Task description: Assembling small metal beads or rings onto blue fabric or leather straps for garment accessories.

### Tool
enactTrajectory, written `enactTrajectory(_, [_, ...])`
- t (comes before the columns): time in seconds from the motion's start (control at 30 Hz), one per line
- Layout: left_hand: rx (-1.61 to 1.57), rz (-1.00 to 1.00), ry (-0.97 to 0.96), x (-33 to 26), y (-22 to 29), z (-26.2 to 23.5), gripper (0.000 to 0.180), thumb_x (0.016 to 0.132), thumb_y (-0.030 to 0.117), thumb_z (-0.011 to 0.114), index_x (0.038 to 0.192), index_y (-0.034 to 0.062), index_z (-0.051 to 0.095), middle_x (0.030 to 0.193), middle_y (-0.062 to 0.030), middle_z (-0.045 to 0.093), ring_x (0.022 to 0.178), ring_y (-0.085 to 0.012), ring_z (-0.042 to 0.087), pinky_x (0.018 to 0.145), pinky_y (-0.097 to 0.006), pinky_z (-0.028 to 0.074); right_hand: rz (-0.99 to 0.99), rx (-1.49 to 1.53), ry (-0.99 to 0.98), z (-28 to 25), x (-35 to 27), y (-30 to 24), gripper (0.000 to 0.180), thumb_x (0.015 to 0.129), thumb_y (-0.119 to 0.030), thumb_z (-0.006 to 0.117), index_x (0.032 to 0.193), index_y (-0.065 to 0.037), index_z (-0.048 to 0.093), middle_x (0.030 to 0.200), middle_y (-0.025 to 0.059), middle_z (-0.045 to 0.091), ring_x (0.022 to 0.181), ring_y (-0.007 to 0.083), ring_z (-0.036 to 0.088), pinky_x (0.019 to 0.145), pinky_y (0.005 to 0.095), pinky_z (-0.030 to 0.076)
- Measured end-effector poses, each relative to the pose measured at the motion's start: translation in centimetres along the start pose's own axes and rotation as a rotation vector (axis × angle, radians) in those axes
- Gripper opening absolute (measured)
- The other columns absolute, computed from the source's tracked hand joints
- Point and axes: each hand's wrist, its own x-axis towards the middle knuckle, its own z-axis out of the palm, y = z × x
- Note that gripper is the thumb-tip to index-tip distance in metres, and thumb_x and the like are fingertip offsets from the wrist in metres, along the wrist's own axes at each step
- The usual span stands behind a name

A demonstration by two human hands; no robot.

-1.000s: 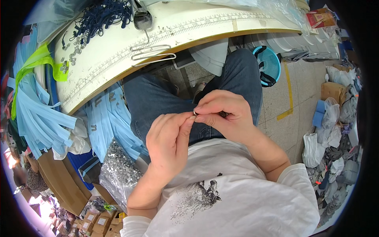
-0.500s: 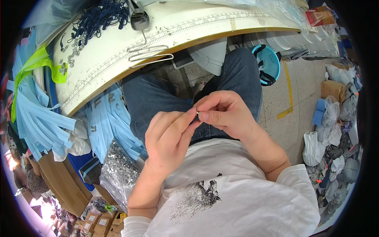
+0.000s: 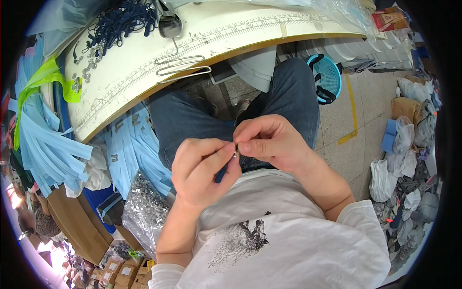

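We're right down at the fingertips, folks: the left hand (image 3: 199, 171) and the right hand (image 3: 275, 144) meet in front of the lap, both pinched narrow on one small metal piece (image 3: 235, 154). It sits where thumbs and forefingers come together, above the dark blue jeans (image 3: 180, 120), so well covered that we can't tell its shape or which hand has the firmer grip. There's a sliver of dark blue below the left fingers too, and we can't say whether it's held or just lying behind them!

Here's our worry: a slip. The piece is tiny, only fingertips have it, and one uneven push from either thumb could flick it loose. With no tabletop under those hands, a drop would likely meet the jeans, or go between the knees to the tiled floor (image 3: 337, 123), where we'd expect a hard search. A crooked fit is our second concern, since the fingers block much of the view of what they grip

And look left: the clear plastic bag (image 3: 144, 204), full of shiny metal bits, rests just beside the left forearm. A careless swing of that elbow could jostle it, and if its mouth is open, which we can't make out, bits might spill. Past it hang the light blue strips (image 3: 127, 144), below the white table (image 3: 216, 13) with its navy cord pile (image 3: 122, 26), well apart from both hands
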Motion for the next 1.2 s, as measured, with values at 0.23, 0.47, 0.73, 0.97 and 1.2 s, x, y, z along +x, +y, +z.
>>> enactTrajectory(0.23, [-0.251, -0.238, 0.109, -0.7, 0.0, 0.5, 0.03, 0.059, -0.012, 0.071, 0.085, -0.0002, 0.063, 0.087, -0.013, 0.066, 0.067, -0.0168, 0.06, 0.055, -0.023, 0.048, -0.154, -0.046, 0.074, 1.5, 0.0, -0.7, 0.006, 0.092, -0.008, 0.065, 0.096, -0.004, 0.064, 0.086, -0.0004, 0.064, 0.061, 0.0, 0.048, 0.046, 0.016, 0.031])
enactTrajectory(0.47, [-0.144, -0.419, -0.031, -0.6, 0.4, 0.0, 0.024, 0.067, -0.011, 0.072, 0.083, -0.0003, 0.058, 0.085, -0.0119, 0.064, 0.068, -0.0147, 0.059, 0.058, -0.024, 0.048, -0.584, -0.653, 0.0, 0.8, 0.1, -0.4, 0.012, 0.086, 0.003, 0.065, 0.096, -0.004, 0.064, 0.09, 0.0026, 0.062, 0.066, 0.0046, 0.053, 0.05, 0.0204, 0.04])
enactTrajectory(0.73, [0.051, -0.419, -0.059, -0.4, 0.4, -0.2, 0.026, 0.058, -0.01, 0.07, 0.079, 0.0026, 0.06, 0.076, -0.0106, 0.061, 0.065, -0.0217, 0.06, 0.057, -0.026, 0.048, -0.759, -0.952, -0.03, 2.2, 0.0, -0.3, 0.016, 0.076, 0.006, 0.071, 0.09, -0.002, 0.068, 0.091, 0.0087, 0.064, 0.067, 0.0123, 0.058, 0.051, 0.0224, 0.044])
enactTrajectory(0.97, [-0.533, -0.724, -0.01, -0.2, 1.0, -0.6, 0.018, 0.074, -0.01, 0.07, 0.086, -0.0007, 0.061, 0.085, -0.0059, 0.063, 0.074, -0.0095, 0.059, 0.064, -0.023, 0.049, -0.747, -0.888, 0.02, 0.9, 0.1, -0.7, 0.016, 0.083, 0.005, 0.067, 0.097, -0.002, 0.065, 0.091, 0.0073, 0.061, 0.069, 0.01, 0.058, 0.053, 0.0214, 0.044])
enactTrajectory(1.2, [-0.69, -0.733, -0.126, -1.2, 0.7, -0.8, 0.022, 0.087, -0.007, 0.063, 0.108, -0.0042, 0.059, 0.096, -0.0095, 0.064, 0.083, -0.0126, 0.065, 0.068, -0.022, 0.052, -0.723, -0.821, 0.114, 0.9, 0.2, -0.5, 0.017, 0.081, 0.005, 0.07, 0.095, -0.002, 0.066, 0.089, 0.0068, 0.063, 0.068, 0.0092, 0.059, 0.052, 0.0206, 0.043])
